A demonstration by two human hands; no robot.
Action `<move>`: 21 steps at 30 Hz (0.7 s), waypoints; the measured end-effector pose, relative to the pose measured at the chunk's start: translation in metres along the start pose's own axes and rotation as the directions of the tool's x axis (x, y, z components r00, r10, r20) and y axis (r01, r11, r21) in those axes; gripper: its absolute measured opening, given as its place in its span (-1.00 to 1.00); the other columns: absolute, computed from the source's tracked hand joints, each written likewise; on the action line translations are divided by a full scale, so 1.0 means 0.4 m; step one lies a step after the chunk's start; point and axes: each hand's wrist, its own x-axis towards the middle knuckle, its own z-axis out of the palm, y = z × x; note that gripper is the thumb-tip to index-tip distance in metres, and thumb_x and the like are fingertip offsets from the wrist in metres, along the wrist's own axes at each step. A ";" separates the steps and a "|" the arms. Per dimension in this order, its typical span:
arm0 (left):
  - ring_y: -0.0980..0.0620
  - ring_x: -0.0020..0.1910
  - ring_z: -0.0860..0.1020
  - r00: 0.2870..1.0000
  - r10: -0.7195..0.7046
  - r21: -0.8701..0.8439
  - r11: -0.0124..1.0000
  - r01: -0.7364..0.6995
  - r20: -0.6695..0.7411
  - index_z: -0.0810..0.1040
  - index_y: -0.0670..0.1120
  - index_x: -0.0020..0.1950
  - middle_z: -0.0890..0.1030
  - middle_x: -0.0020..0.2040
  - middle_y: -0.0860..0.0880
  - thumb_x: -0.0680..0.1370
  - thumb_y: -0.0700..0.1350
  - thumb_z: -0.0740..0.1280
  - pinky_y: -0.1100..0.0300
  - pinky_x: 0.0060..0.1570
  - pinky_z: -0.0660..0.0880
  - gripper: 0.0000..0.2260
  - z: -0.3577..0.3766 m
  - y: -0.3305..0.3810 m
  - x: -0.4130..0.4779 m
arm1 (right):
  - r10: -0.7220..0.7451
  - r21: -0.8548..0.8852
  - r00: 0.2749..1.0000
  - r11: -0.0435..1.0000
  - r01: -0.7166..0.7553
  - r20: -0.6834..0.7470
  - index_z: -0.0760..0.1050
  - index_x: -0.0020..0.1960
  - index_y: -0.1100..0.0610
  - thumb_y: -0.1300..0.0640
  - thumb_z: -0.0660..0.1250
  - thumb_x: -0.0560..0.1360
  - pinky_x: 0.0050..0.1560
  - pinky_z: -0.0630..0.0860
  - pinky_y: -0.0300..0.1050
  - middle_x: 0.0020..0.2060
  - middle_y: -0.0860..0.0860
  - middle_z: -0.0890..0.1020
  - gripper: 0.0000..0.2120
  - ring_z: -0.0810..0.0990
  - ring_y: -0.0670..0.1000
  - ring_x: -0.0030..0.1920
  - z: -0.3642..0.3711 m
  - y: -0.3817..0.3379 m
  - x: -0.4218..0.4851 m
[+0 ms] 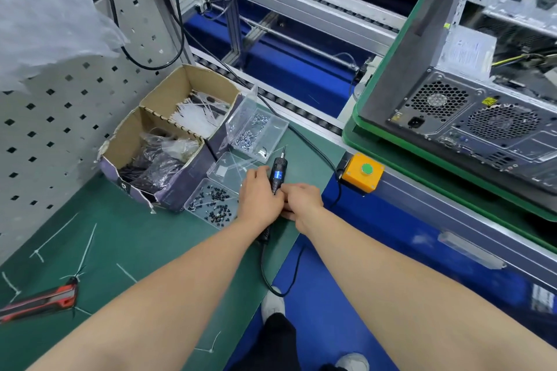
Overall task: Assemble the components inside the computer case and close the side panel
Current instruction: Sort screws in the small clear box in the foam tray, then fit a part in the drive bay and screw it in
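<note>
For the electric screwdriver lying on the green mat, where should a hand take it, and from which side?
Probably round the thick black-and-blue barrel of the electric screwdriver, from above on the near side. It lies flat on the mat, thin bit pointing away and cable trailing back toward the person, so the barrel is the one broad part to wrap.

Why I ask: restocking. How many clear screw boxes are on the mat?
2. One box of silver screws, beside the cardboard box; one box of black screws nearer, by the left hand. Others may be hidden.
</note>
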 end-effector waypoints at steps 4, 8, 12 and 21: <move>-0.09 0.34 0.38 0.993 0.043 -0.011 0.999 -0.045 -0.108 0.45 -0.07 0.41 0.46 0.31 -0.07 0.57 -0.13 0.34 -0.01 0.41 0.31 -0.61 -0.002 0.027 0.007 | -0.040 0.009 0.998 0.999 0.040 -0.042 0.66 -0.02 0.14 0.17 0.38 0.58 -0.10 0.64 0.05 -0.01 0.17 0.74 -0.91 0.62 0.14 -0.15 -0.019 -0.016 0.002; -0.01 0.22 0.45 0.973 0.136 -0.114 0.981 -0.159 -0.186 0.55 -0.03 0.17 0.54 0.14 0.00 0.60 -0.15 0.29 0.10 0.26 0.36 -0.84 -0.011 0.113 0.020 | -0.157 0.047 0.986 0.986 0.160 -0.055 0.60 -0.21 0.12 0.19 0.36 0.52 -0.17 0.61 0.09 -0.24 0.12 0.65 -0.87 0.55 0.10 -0.21 -0.052 -0.071 -0.022; 0.06 0.01 0.49 0.951 0.177 -0.258 0.935 -0.243 -0.254 0.51 0.02 -0.01 0.55 -0.01 0.06 0.62 -0.13 0.27 0.16 0.04 0.41 -0.94 -0.005 0.253 0.026 | -0.246 0.165 0.966 0.952 0.257 -0.081 0.68 -0.08 0.15 0.19 0.35 0.55 0.04 0.71 0.22 -0.12 0.15 0.76 -0.87 0.74 0.22 0.00 -0.125 -0.160 -0.063; 0.12 -0.06 0.54 0.834 0.335 -0.417 0.746 -0.519 -0.437 0.54 -0.01 0.00 0.58 -0.05 0.05 0.58 -0.18 0.27 0.27 -0.06 0.42 -0.90 0.073 0.652 -0.049 | -0.489 0.242 0.837 0.805 0.542 -0.246 0.68 -0.07 0.16 0.18 0.33 0.55 0.14 0.59 0.38 -0.07 0.14 0.74 -0.85 0.69 0.27 0.09 -0.445 -0.334 -0.147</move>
